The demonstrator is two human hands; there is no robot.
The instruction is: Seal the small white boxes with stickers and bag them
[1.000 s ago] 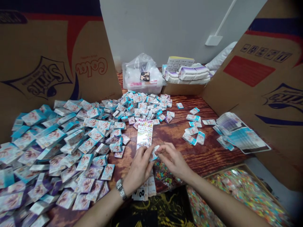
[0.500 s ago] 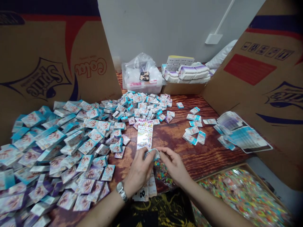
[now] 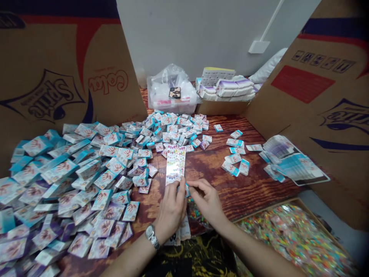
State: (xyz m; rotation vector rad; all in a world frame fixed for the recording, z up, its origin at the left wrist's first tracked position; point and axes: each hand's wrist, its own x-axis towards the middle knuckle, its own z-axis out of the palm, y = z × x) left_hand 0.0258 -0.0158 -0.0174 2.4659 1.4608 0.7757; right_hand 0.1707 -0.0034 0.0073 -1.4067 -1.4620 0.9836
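Note:
A small blue-and-white carton (image 3: 187, 190) sits between my two hands, mostly covered by fingers. My left hand (image 3: 171, 206), wearing a metal watch, is closed along its left side, one finger reaching forward by the near end of the sticker sheets (image 3: 173, 163). At the carton's right side, my right hand (image 3: 208, 202) pinches with thumb and forefinger. Below the hands, a clear bag of small colourful pieces (image 3: 196, 209) lies partly hidden. Printed paper strips (image 3: 184, 229) show under my left wrist.
Small cartons (image 3: 95, 169) are heaped at the left and back. Several flatter ones (image 3: 235, 158) lie right of centre, near a fanned stack of flat cartons (image 3: 291, 157). An open box of bagged colourful pieces (image 3: 288, 234) stands front right. Large cardboard boxes (image 3: 43, 50) flank the table.
My left fingers have stretched forward over the carton toward the sticker sheets, covering more of it. My right hand stays pinched at its right side. The view has shifted slightly.

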